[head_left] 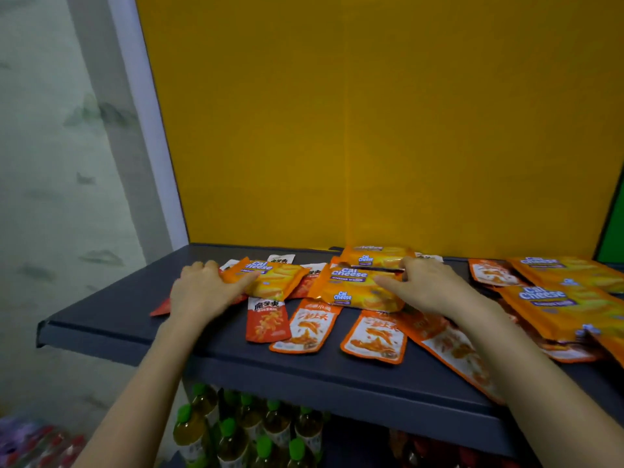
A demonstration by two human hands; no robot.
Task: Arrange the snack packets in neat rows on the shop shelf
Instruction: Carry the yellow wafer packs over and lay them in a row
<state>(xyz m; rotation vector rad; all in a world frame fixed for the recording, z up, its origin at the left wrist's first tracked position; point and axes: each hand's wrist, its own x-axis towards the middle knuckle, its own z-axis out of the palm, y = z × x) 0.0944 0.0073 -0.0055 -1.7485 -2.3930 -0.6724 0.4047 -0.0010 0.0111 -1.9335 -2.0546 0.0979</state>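
Note:
Snack packets lie scattered on a dark grey shelf (111,319). My left hand (199,292) rests on the left end of an orange Cal Cheese packet (270,278), thumb over its edge. My right hand (422,288) grips the right side of a small stack of Cal Cheese packets (351,285), fingers pinching the top one. A further Cal Cheese packet (374,256) lies behind that stack. In front lie a red packet (268,320) and two orange-and-white packets (309,327) (374,336). More Cal Cheese packets (553,302) are piled at the right.
A yellow back panel (371,130) rises behind the shelf, with a green panel (613,228) at the far right. Bottles with green caps (243,430) stand on the level below. A white post (148,130) and a pale wall are at the left.

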